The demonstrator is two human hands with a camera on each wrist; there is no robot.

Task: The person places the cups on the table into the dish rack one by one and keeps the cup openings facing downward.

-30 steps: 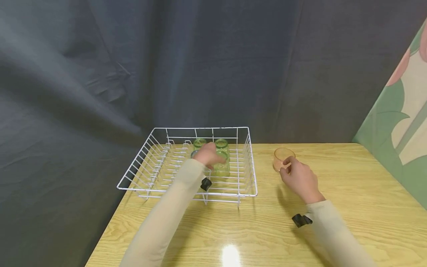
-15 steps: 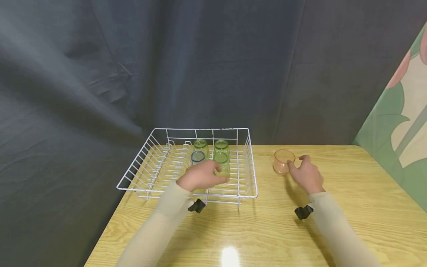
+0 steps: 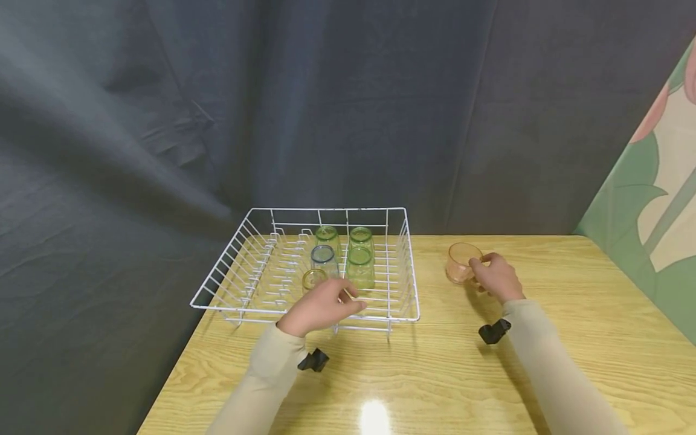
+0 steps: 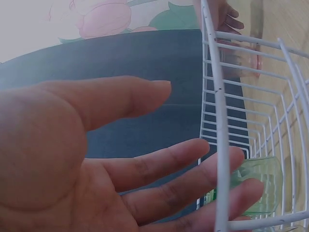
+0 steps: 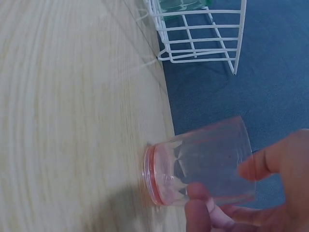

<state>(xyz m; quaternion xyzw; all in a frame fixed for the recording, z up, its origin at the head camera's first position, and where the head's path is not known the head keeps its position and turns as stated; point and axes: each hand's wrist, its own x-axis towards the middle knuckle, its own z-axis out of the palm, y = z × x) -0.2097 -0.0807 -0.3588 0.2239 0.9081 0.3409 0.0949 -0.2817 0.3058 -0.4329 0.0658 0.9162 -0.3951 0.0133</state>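
Note:
A clear orange glass (image 3: pixel 462 264) stands upright on the table, its wider rim up. My right hand (image 3: pixel 496 278) has its thumb and fingers at the glass's right side, gripping it; in the right wrist view the fingertips (image 5: pixel 197 191) curl against the tumbler's wall. My left hand (image 3: pixel 323 305) hovers over the front edge of the white wire dish rack (image 3: pixel 403 318), fingers relaxed and holding nothing. Upside down in the rack are several glasses: green glasses (image 3: pixel 360 269), a bluish one (image 3: pixel 324 260) and a yellowish one (image 3: pixel 313 278) partly hidden by my left hand.
Wooden tabletop (image 3: pixel 435 374) extends in front of the rack and to its right. A dark curtain (image 3: pixel 348 109) hangs behind, and a floral panel (image 3: pixel 647 199) stands at the right. Plate prongs (image 3: pixel 266 260) fill the rack's left part.
My left hand has drawn back from among the glasses toward the rack's front edge, uncovering the bluish and yellowish ones. My right hand spread beside the orange glass, then closed in on it.

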